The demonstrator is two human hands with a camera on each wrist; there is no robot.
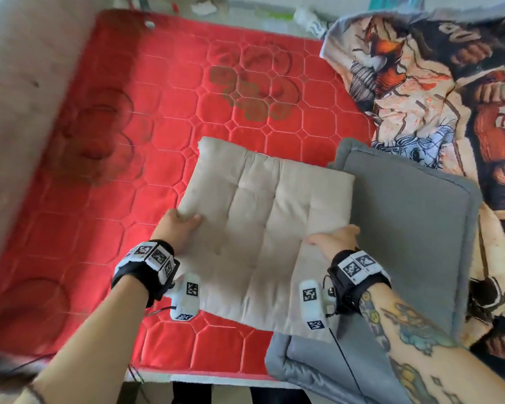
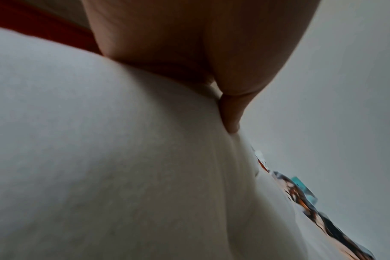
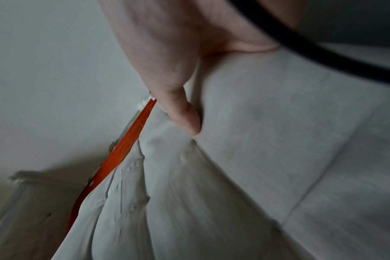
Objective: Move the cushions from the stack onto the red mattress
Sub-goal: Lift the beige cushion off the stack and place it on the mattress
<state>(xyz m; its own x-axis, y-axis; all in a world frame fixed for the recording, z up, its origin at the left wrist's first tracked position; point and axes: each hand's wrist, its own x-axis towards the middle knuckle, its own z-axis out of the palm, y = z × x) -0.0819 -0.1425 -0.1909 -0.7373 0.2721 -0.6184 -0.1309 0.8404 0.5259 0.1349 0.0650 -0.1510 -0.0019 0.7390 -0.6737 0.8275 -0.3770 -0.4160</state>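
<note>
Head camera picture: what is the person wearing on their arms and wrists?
Both forearms are bare, with no sleeves. Each wrist has a black band carrying white square tiles printed with black checker-like codes. A small white block with the same codes hangs by each band, trailing a thin black cable. The right forearm has colourful tattoos.

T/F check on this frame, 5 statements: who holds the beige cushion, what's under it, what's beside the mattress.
1. Both hands, left hand and right hand, grip the beige cushion. True.
2. The beige cushion lies wholly on the grey cushion. False: it overlaps the grey cushion and extends over the red mattress.
3. The grey cushion is in the left hand. False: neither hand holds it.
4. A printed blanket lies right of the mattress. True.
5. The mattress is blue. False: it is red, quilted.
</note>
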